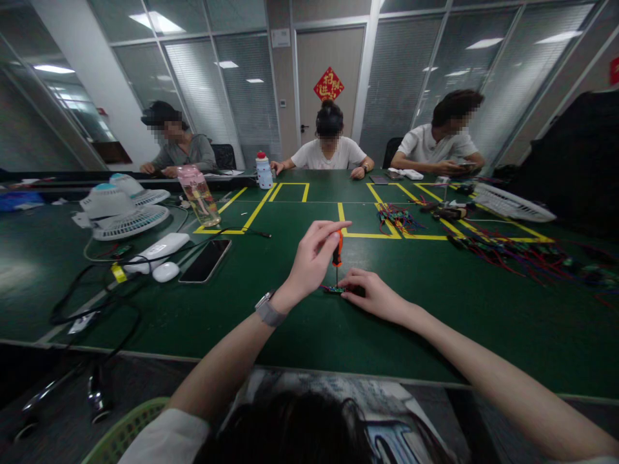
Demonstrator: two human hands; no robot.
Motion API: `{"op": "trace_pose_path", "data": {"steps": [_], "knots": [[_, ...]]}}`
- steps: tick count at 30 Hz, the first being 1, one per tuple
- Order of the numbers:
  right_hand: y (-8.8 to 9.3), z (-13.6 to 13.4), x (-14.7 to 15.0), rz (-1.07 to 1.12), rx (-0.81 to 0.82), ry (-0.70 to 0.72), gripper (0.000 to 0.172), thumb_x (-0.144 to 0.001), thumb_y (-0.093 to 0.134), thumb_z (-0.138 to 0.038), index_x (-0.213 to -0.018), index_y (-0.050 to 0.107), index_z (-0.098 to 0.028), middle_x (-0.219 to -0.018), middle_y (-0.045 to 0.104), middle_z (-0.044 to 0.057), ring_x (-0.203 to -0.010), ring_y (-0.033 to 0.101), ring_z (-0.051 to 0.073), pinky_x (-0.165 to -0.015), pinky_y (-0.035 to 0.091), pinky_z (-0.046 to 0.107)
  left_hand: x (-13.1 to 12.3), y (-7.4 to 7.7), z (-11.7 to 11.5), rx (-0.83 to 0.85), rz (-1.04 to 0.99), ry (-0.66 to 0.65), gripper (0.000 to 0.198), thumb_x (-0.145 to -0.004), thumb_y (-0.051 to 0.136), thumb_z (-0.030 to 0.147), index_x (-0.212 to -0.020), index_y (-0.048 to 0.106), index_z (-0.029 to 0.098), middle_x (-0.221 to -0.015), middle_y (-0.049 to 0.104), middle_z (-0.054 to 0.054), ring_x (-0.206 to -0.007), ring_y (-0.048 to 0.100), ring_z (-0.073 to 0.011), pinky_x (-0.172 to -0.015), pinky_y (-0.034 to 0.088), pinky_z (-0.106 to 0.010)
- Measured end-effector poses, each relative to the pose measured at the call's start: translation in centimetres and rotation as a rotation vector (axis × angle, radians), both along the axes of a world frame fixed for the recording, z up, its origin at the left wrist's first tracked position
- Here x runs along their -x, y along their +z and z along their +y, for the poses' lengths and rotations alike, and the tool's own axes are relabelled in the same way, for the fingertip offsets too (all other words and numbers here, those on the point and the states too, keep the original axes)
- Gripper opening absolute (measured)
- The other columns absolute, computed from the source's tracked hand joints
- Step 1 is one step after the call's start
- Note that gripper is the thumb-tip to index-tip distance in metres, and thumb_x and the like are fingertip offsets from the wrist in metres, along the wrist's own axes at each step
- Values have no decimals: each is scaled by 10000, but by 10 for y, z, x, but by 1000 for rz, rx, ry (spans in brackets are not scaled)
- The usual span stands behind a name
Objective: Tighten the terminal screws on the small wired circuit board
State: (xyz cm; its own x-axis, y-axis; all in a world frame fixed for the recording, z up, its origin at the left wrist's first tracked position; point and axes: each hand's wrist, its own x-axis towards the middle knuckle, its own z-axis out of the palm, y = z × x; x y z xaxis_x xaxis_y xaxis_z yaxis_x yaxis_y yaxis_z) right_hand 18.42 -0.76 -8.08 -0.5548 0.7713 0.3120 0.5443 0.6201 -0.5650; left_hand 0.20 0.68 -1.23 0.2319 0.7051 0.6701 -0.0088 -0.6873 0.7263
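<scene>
My left hand (314, 253) is closed around the handle of an orange and black screwdriver (337, 250), with a watch on that wrist. The screwdriver stands upright, its thin shaft pointing down and its tip at a small green circuit board (333, 290). That board lies flat on the green table (290, 341). Low on the table, my right hand (368, 291) pinches the board's right end between thumb and fingers. Part of the board is hidden behind those fingertips, and whether the tip sits in a screw is too small to tell.
Left of my hands lie a phone (206, 261), a white mouse (166, 272), cables and white fans (120, 212). A pink bottle (198, 196) stands behind them. Wired boards (399, 218) lie to the right, with a larger pile (512, 248) beyond. Three people sit across the table.
</scene>
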Motion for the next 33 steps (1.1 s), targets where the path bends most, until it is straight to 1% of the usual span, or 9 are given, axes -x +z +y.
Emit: {"op": "trace_pose_path", "data": {"steps": [3, 7, 10, 15, 20, 24, 26, 31, 33], "knots": [[-1, 0, 0, 11, 5, 9, 166, -851, 611, -150, -988, 706, -148, -880, 606, 54, -741, 604, 159, -694, 499, 280, 0, 1, 1, 109, -87, -135, 290, -951, 474, 242, -1182, 645, 203, -1082, 663, -78, -970, 648, -170, -865, 524, -305], [-1, 1, 0, 10, 2, 1, 162, -848, 618, -155, -980, 710, -145, -879, 610, 59, -749, 609, 165, -702, 499, 285, 0, 4, -1, 76, -66, -11, 189, -851, 636, 219, -1020, 711, 177, -952, 642, -51, -795, 623, -124, -712, 519, -230], [0, 0, 0, 0, -2, -8, 161, -847, 619, -158, -979, 712, -150, -874, 611, 59, -745, 605, 167, -706, 498, 291, 1, 6, -2, 43, -47, 36, 185, -869, 608, 241, -1004, 724, 189, -984, 629, -56, -849, 609, -134, -718, 506, -225], [1, 0, 0, 2, 0, 1, 158, -849, 617, -157, -977, 710, -156, -869, 605, 52, -748, 601, 160, -697, 494, 277, 1, 5, 1, 205, -139, -137, 292, -926, 500, 260, -1151, 669, 186, -1066, 684, -83, -916, 646, -167, -806, 518, -286], [1, -1, 0, -2, 3, -3, 164, -850, 617, -156, -986, 709, -153, -878, 607, 53, -759, 603, 163, -711, 495, 280, 1, 6, 1, 146, -95, 14, 189, -820, 659, 240, -986, 726, 179, -954, 670, -47, -761, 612, -111, -708, 504, -224], [2, -1, 0, -6, 1, -2, 158, -848, 618, -147, -978, 709, -151, -873, 606, 52, -757, 601, 161, -705, 493, 275, 2, 6, 1, 153, -104, -70, 253, -902, 536, 253, -1084, 701, 192, -1076, 667, -73, -895, 639, -148, -774, 515, -262], [3, -1, 0, -9, 2, -2, 159, -846, 620, -142, -977, 709, -148, -877, 606, 54, -757, 602, 160, -706, 493, 274, 1, 5, 0, 168, -115, -115, 275, -920, 511, 256, -1127, 679, 187, -1048, 684, -76, -913, 647, -158, -804, 518, -286], [3, -1, 0, -10, 7, -5, 160, -845, 620, -138, -978, 707, -154, -871, 605, 52, -743, 602, 158, -700, 496, 276, 1, 5, -1, 52, -46, 72, 177, -855, 627, 244, -993, 723, 187, -981, 645, -57, -877, 619, -141, -756, 502, -240], [3, -1, 0, 0, 8, -2, 156, -846, 618, -139, -974, 705, -156, -871, 605, 52, -736, 603, 157, -692, 499, 274, 1, 5, -1, 52, -41, 46, 212, -893, 565, 233, -1037, 716, 196, -1036, 642, -66, -938, 615, -152, -784, 499, -247]]}}
